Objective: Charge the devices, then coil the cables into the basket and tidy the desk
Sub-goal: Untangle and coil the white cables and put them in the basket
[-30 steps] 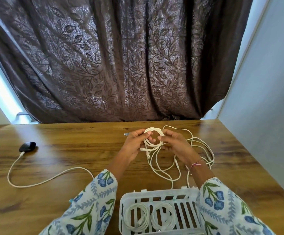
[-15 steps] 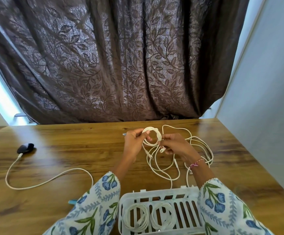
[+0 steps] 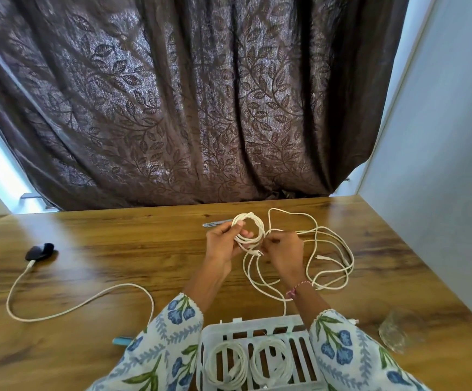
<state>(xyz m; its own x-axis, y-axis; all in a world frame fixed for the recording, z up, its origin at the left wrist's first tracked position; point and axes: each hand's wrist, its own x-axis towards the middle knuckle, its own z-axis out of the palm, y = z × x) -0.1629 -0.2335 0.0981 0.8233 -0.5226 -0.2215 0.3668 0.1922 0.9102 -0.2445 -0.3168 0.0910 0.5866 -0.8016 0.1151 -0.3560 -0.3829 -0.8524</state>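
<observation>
My left hand grips a small coil of white cable held above the wooden desk. My right hand pinches the cable's end at the coil's lower right. More loose white cable lies in loops on the desk to the right. A white slatted basket sits at the near edge between my sleeves, with two coiled white cables inside. At the far left a small black device is plugged into another white cable that trails across the desk.
A pen lies behind my left hand. A teal object peeks out by my left sleeve. A crumpled clear plastic wrapper sits at the near right. A dark leaf-patterned curtain hangs behind the desk, and a pale wall borders the right.
The coil has been turned upright in my left hand, and my right hand has worked the cable's end in against the coil's lower right side.
</observation>
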